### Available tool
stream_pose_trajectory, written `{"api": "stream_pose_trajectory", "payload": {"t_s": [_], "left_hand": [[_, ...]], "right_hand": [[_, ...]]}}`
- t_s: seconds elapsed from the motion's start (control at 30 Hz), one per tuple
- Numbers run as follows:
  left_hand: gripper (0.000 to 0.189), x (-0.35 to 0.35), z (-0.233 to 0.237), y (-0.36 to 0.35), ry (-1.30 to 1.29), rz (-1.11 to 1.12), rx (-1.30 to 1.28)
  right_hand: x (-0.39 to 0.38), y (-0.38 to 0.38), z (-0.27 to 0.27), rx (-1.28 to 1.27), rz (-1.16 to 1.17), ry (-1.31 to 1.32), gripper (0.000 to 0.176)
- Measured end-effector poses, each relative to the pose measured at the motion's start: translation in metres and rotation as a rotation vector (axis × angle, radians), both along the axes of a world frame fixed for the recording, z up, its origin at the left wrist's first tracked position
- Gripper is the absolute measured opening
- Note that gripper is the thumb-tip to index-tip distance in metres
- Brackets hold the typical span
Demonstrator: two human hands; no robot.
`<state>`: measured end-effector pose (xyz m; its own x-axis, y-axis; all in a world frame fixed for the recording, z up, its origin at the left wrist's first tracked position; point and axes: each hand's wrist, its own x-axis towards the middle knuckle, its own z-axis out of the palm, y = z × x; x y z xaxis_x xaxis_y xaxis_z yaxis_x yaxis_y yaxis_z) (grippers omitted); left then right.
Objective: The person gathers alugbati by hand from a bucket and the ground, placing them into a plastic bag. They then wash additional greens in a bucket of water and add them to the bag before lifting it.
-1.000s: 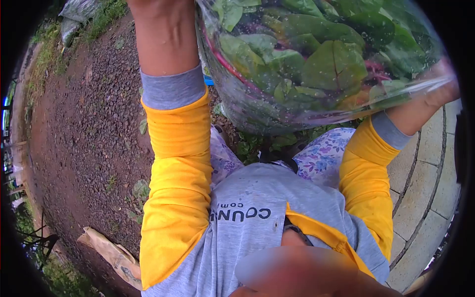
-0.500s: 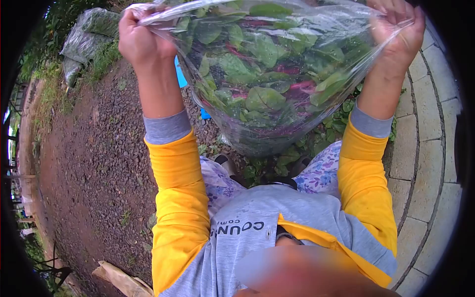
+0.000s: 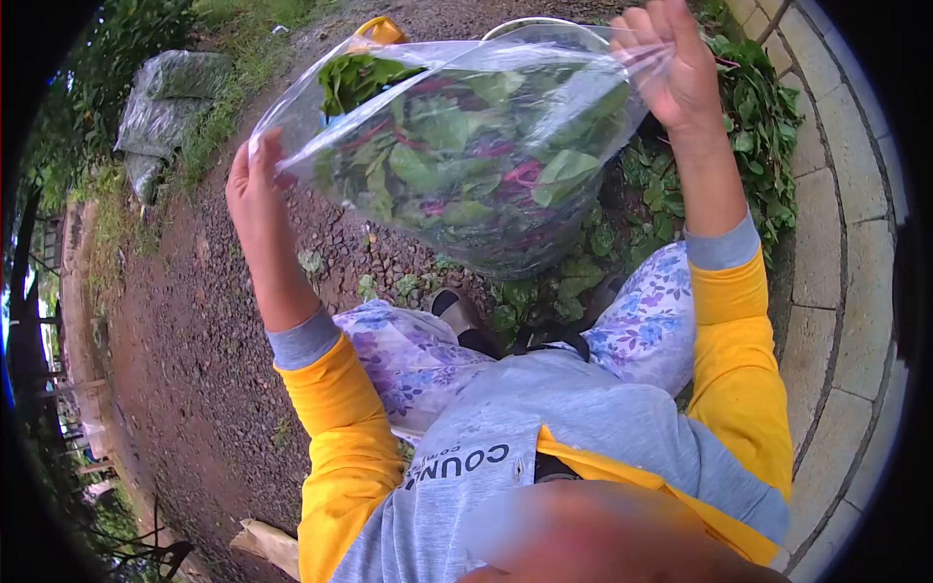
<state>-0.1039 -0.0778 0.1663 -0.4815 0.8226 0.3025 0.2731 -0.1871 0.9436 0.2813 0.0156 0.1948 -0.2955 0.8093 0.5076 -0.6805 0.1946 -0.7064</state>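
A clear plastic bag packed with green leaves and pink-red stems hangs between my hands, in front of my knees. My left hand pinches one corner of its mouth between thumb and fingers. Higher up, my right hand grips the opposite corner. The bag's upper edge is stretched between them, and its full bottom hangs low near my feet. Through the opening on the left, a bunch of green leaves shows uncovered at the top.
Loose leafy greens lie in a heap on the right, beside a curved paved edge. Gravelly soil spreads to the left. A yellow object and a white curved rim show behind the bag. A filled plastic bundle rests at upper left.
Both hands have come down, and my right hand has moved left. The bag is lower, its mouth opened wider on the left. The leaf heap at right has come into view.
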Motion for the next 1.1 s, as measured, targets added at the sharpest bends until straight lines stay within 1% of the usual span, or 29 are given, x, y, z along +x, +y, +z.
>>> {"api": "stream_pose_trajectory", "payload": {"t_s": [0.03, 0.07, 0.1, 0.13, 0.17, 0.2, 0.23, 0.27, 0.3, 0.33, 0.37, 0.4, 0.43, 0.47, 0.5, 0.53, 0.57, 0.6, 0.63, 0.7, 0.73, 0.8, 0.83, 0.87, 0.93, 1.0, 1.03, 1.07, 1.1], "left_hand": [[0.029, -0.005, -0.004, -0.004, -0.086, -0.030, -0.022], [0.030, -0.009, -0.006, -0.010, -0.098, -0.040, -0.049], [0.029, -0.020, -0.012, -0.012, -0.157, -0.083, -0.022], [0.029, -0.026, -0.016, -0.014, -0.312, -0.126, 0.049], [0.029, -0.030, -0.016, -0.017, -0.352, -0.148, 0.046], [0.025, -0.036, -0.018, -0.019, -0.406, -0.240, 0.036], [0.021, -0.041, -0.023, -0.020, -0.554, -0.306, 0.027], [0.020, -0.039, -0.027, -0.022, -0.683, -0.278, 0.014], [0.021, -0.043, -0.034, -0.026, -0.776, -0.313, -0.003], [0.023, -0.037, -0.037, -0.026, -0.749, -0.157, -0.012], [0.024, -0.026, -0.036, -0.028, -0.695, -0.055, -0.012], [0.025, -0.039, -0.046, -0.033, -0.685, -0.291, 0.019], [0.024, -0.060, -0.057, -0.037, -0.868, -0.529, 0.033], [0.024, -0.062, -0.062, -0.046, -0.807, -0.349, 0.029], [0.024, 0.008, -0.030, -0.028, -0.801, 0.355, -0.004], [0.023, -0.029, -0.047, -0.044, -0.678, 0.288, -0.028], [0.025, -0.069, -0.063, -0.055, -0.768, -0.225, -0.008], [0.033, -0.071, -0.060, -0.056, -0.814, -0.418, -0.003], [0.043, -0.074, -0.059, -0.058, -0.850, -0.609, -0.014], [0.035, -0.056, -0.050, -0.063, -0.832, -0.223, -0.038], [0.032, -0.038, -0.042, -0.062, -0.812, -0.033, -0.063], [0.023, 0.008, -0.029, -0.040, -0.758, 0.500, -0.007], [0.027, -0.010, -0.036, -0.054, -0.764, 0.228, -0.009], [0.027, -0.011, -0.037, -0.059, -0.760, 0.199, -0.020], [0.029, -0.003, -0.031, -0.057, -0.755, 0.139, -0.040], [0.031, 0.000, -0.029, -0.058, -0.774, 0.207, -0.058], [0.032, 0.001, -0.027, -0.057, -0.772, 0.254, -0.062], [0.032, 0.003, -0.026, -0.057, -0.770, 0.301, -0.064], [0.025, 0.013, -0.021, -0.048, -0.769, 0.395, -0.070]], "right_hand": [[0.004, 0.001, 0.005, 0.114, -0.001, -0.179, 0.043], [0.005, 0.017, 0.005, 0.153, 0.059, -0.281, 0.040], [0.003, 0.024, 0.008, 0.144, -0.061, -0.434, 0.045], [0.008, 0.026, 0.014, 0.159, -0.150, -0.578, 0.045], [0.019, 0.051, 0.007, 0.199, -0.070, -0.625, 0.046], [0.029, 0.072, -0.003, 0.216, -0.158, -0.688, 0.041], [0.038, 0.088, -0.022, 0.237, -0.346, -0.929, 0.040], [0.047, 0.108, -0.037, 0.139, -0.360, -1.116, 0.044], [0.053, 0.128, -0.060, 0.116, -0.370, -1.268, 0.046], [0.059, 0.154, -0.083, 0.091, -0.234, -1.445, 0.047], [0.058, 0.170, -0.101, 0.026, -0.159, -1.608, 0.044], [0.052, 0.185, -0.118, 0.032, -0.093, -1.763, 0.038], [0.045, 0.210, -0.149, 0.141, -0.070, -1.959, 0.037], [0.038, 0.234, -0.179, 0.335, -0.060, -2.078, 0.036], [0.033, 0.251, -0.205, 0.329, -0.093, -2.096, 0.036], [0.025, 0.267, -0.222, 0.318, -0.023, -2.154, 0.041], [0.017, 0.283, -0.239, 0.352, 0.012, -2.163, 0.047], [0.007, 0.296, -0.251, 0.394, 0.048, -2.170, 0.055], [0.000, 0.305, -0.263, 0.441, 0.056, -2.141, 0.059], [-0.015, 0.308, -0.282, 0.530, 0.076, -2.078, 0.067], [-0.022, 0.305, -0.286, 0.598, 0.145, -2.056, 0.069], [-0.028, 0.300, -0.298, 0.739, 0.285, -2.006, 0.075], [-0.026, 0.298, -0.305, 0.858, 0.347, -1.963, 0.070], [-0.028, 0.301, -0.311, 0.906, 0.461, -2.047, 0.068], [-0.024, 0.308, -0.322, 1.020, 0.590, -2.258, 0.067], [-0.026, 0.318, -0.329, 0.787, 0.773, -2.455, 0.068], [-0.023, 0.310, -0.320, 0.926, 0.700, -2.470, 0.078], [-0.021, 0.301, -0.312, 1.099, 0.641, -2.317, 0.082], [-0.015, 0.295, -0.308, 1.254, 0.579, -2.156, 0.085]]}}
